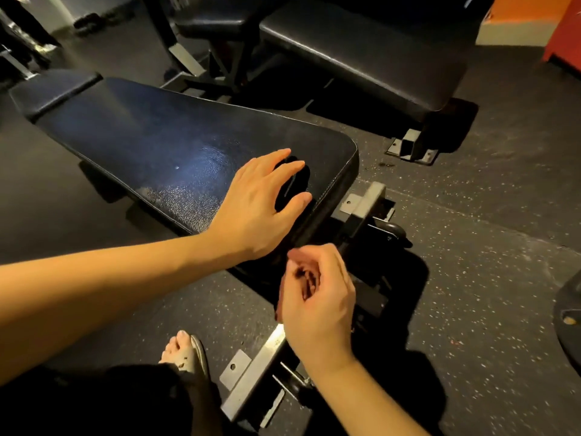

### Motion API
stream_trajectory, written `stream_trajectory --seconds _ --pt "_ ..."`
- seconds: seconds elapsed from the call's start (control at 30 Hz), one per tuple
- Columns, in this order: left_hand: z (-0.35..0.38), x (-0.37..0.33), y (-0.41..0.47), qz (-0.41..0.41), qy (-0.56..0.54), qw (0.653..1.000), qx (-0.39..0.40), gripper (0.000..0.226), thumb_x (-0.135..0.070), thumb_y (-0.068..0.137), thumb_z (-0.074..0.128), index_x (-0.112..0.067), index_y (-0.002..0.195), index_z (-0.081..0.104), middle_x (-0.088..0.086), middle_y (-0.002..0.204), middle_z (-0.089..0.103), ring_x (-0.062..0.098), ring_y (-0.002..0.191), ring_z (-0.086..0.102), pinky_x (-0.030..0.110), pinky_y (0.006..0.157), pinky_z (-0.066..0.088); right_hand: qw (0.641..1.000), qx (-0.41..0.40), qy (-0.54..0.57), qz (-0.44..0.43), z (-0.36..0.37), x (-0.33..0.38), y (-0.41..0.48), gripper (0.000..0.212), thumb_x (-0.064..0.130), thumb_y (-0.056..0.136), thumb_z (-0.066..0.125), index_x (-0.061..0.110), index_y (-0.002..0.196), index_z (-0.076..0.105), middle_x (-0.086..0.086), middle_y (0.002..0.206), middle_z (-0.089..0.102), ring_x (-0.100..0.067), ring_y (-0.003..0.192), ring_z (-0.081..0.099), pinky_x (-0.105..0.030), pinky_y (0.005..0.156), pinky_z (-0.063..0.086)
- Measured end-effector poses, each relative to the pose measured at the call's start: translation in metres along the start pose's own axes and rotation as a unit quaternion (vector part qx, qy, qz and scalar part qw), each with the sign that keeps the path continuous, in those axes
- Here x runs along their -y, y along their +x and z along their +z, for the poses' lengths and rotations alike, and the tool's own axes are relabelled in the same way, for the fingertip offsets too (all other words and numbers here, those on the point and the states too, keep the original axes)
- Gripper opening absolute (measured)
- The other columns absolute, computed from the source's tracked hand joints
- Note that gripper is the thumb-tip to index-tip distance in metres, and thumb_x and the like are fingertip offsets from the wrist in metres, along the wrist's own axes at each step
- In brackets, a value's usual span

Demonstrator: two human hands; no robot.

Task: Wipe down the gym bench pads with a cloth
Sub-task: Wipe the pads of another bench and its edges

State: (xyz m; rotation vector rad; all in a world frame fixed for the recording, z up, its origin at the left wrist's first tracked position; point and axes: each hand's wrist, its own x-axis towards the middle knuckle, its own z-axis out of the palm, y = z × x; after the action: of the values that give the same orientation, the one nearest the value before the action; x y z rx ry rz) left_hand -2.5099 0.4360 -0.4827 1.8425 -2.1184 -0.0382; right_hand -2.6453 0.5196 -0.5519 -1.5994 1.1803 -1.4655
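Head view: left hand (257, 202) over bench pad (151, 143)

My right hand (317, 297) is blurred; whether its curled fingers (306, 258) pinch anything, I cannot tell. Under my left hand (261, 199), a dark shape (298, 184) merges with the black bench (157, 136). The right edge cuts off a round dark thing (569, 316).

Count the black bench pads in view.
4: the long pad under the left hand, a short pad at its far-left end, a wide pad upper right, a fourth pad top centre. More may lie off-frame.
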Motion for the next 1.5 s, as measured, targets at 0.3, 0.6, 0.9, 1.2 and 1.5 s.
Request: stream_trajectory --seconds 0.3,0.6,0.9,1.2,1.5 --pt "-0.002 -0.003 0.0 0.004 0.022 1.0 0.002 0.06 -0.055 0.1 0.043 -0.026 0.153 0.046 -0.004 0.162 0.037 0.015 0.15 0.03 0.036 0.124 0.02 1.0 0.014 -0.012 -0.006 -0.002 -0.008 0.013 0.016 -0.002 0.086 0.063 0.009 0.097 0.067 0.004 0.092 0.06 -0.009 0.082 0.059 -0.022 0.069 0.05" --pt "-0.001 -0.004 0.001 0.0 0.017 1.0 0.011 0.06 -0.055 0.1 0.042 -0.026 0.153 0.046 -0.004 0.161 0.038 0.015 0.149 0.031 0.038 0.123 0.024 0.997 -0.001 0.03 0.069 -0.001 -0.026 0.019 0.019 0.003 0.087 0.06 0.016 0.099 0.066 0.007 0.096 0.064 -0.01 0.086 0.066 -0.027 0.076 0.057" --pt "0.0 0.0 0.001 -0.006 -0.002 1.0 -0.003 0.061 -0.057 0.099 0.044 -0.027 0.152 0.047 -0.007 0.16 0.038 0.014 0.149 0.031 0.04 0.123 0.025 0.962 -0.194 0.02 0.189 -0.043 -0.04 0.135 0.004 0.02 0.096 0.066 0.021 0.099 0.064 0.022 0.083 0.063 0.013 0.078 0.059 -0.021 0.066 0.054" --pt "0.001 0.003 0.001 0.024 -0.01 1.0 -0.016 0.057 -0.048 0.098 0.047 -0.021 0.148 0.051 -0.002 0.156 0.044 0.017 0.145 0.036 0.035 0.121 0.025 0.961 -0.084 0.138 0.223 -0.023 0.005 0.099 0.018 0.021 0.083 0.071 0.035 0.095 0.071 0.015 0.091 0.074 -0.012 0.087 0.073 -0.052 0.078 0.061" --pt "-0.002 0.008 0.0 0.07 -0.043 0.996 -0.034 0.045 -0.023 0.099 0.045 -0.012 0.142 0.055 0.005 0.147 0.051 0.023 0.136 0.046 0.039 0.115 0.034 0.918 -0.133 0.155 0.34 -0.068 0.0 0.091 0.012 0.013 0.079 0.068 0.022 0.086 0.073 -0.006 0.091 0.07 -0.027 0.081 0.068 -0.036 0.059 0.056"
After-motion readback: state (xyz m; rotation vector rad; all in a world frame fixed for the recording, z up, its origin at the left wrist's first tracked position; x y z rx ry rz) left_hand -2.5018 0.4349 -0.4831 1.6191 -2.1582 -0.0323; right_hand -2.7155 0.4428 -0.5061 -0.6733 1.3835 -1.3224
